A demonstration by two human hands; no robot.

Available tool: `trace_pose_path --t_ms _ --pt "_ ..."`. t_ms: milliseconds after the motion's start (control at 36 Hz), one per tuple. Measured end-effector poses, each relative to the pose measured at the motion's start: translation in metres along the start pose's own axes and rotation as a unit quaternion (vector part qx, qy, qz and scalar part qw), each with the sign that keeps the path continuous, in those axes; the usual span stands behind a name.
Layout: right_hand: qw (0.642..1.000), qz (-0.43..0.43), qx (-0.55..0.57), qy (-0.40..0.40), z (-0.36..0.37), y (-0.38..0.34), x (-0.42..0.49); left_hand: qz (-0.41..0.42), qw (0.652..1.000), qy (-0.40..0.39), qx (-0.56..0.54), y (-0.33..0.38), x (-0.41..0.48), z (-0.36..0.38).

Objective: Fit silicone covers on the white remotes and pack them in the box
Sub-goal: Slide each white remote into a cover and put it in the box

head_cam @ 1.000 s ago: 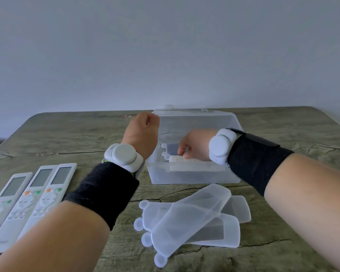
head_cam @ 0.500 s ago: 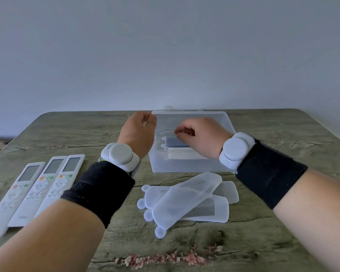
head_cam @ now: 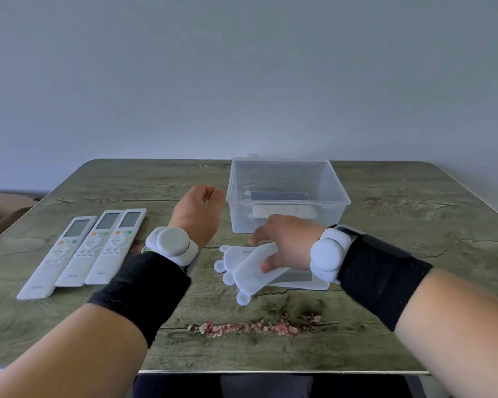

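Observation:
Three bare white remotes (head_cam: 110, 245) lie side by side on the left of the wooden table. A clear plastic box (head_cam: 339, 193) stands at the back centre with covered remotes (head_cam: 279, 195) lying in it. In front of the box is a pile of translucent silicone covers (head_cam: 246, 278). My right hand (head_cam: 285, 244) is down on that pile, fingers and thumb curled across the top cover. My left hand (head_cam: 197, 214) hovers just left of the box, loosely curled and holding nothing.
The table's near edge (head_cam: 270, 371) runs across the bottom of the view. A brown cardboard box (head_cam: 0, 208) sits beyond the table's left edge. A plain wall stands behind the table.
My right hand came out of the box and dropped onto the cover pile. My left hand drew slightly away from the box wall. The remote stays in the box.

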State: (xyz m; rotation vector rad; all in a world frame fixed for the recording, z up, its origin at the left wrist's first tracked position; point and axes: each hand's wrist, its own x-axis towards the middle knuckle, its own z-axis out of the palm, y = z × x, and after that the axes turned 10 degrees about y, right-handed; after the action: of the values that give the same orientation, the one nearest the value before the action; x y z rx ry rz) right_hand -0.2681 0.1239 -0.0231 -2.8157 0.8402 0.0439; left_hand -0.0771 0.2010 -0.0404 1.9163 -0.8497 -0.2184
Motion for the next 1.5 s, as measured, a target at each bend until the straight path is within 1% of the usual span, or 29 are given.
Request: trace_pose_path --t_ms 56,167,194,250,333,389,528,667,778,861,1000,1056,1111,1222,1361,1389,1445,1500 --pt "1.0 0.007 -0.011 -0.016 0.008 -0.002 -0.002 -0.011 1.0 -0.001 -0.004 -0.002 -0.006 -0.006" --pt "0.999 -0.022 -0.034 -0.001 0.023 0.001 -0.003 -0.023 1.0 -0.002 -0.004 -0.005 -0.012 -0.009" --pt "0.998 -0.024 -0.055 -0.004 0.024 0.0 -0.003 -0.027 1.0 0.001 -0.007 -0.006 -0.014 -0.011" --pt "0.995 -0.017 -0.102 -0.011 0.026 -0.002 -0.001 -0.032 0.999 0.0 -0.009 -0.009 -0.017 -0.012" --pt "0.994 -0.008 -0.108 -0.003 0.025 -0.008 -0.002 -0.04 0.999 0.0 -0.013 -0.016 -0.022 -0.016" --pt "0.995 -0.003 -0.093 0.022 0.023 -0.012 -0.005 -0.04 0.999 0.004 -0.019 -0.023 -0.025 -0.021" --pt "0.991 -0.005 -0.065 0.116 0.01 -0.014 -0.008 -0.042 0.999 0.016 -0.026 -0.034 -0.025 -0.031" --pt "0.975 0.007 0.008 0.223 -0.006 -0.025 -0.007 -0.069 0.995 0.027 -0.066 -0.043 -0.026 -0.04" --pt "0.949 0.019 0.092 0.301 -0.02 -0.043 -0.001 -0.1 0.984 0.016 -0.146 -0.042 -0.031 -0.051" --pt "0.93 0.028 0.159 0.331 -0.028 -0.058 0.006 -0.104 0.972 -0.001 -0.21 -0.038 -0.034 -0.057" --pt "0.907 0.029 0.263 0.327 -0.031 -0.084 0.019 -0.119 0.946 -0.004 -0.302 -0.032 -0.033 -0.066" --pt "0.906 0.025 0.285 0.313 -0.029 -0.099 0.03 -0.118 0.931 -0.01 -0.344 -0.035 -0.03 -0.075" --pt "0.905 0.027 0.311 0.291 -0.028 -0.107 0.035 -0.119 0.916 -0.032 -0.382 -0.034 -0.03 -0.08" --pt "0.902 0.017 0.342 0.265 -0.02 -0.131 0.046 -0.135 0.898 -0.043 -0.416 -0.039 -0.029 -0.094" --pt "0.911 0.004 0.33 0.249 -0.007 -0.159 0.064 -0.139 0.889 -0.015 -0.437 -0.053 -0.026 -0.111" --pt "0.91 0.008 0.335 0.246 -0.006 -0.161 0.064 -0.143 0.882 -0.011 -0.448 -0.053 -0.026 -0.113" --pt "0.904 0.024 0.36 0.231 0.001 -0.172 0.076 -0.163 0.859 0.005 -0.486 -0.064 -0.021 -0.127" --pt "0.901 0.039 0.366 0.23 0.007 -0.177 0.084 -0.18 0.844 0.037 -0.503 -0.073 -0.014 -0.139"
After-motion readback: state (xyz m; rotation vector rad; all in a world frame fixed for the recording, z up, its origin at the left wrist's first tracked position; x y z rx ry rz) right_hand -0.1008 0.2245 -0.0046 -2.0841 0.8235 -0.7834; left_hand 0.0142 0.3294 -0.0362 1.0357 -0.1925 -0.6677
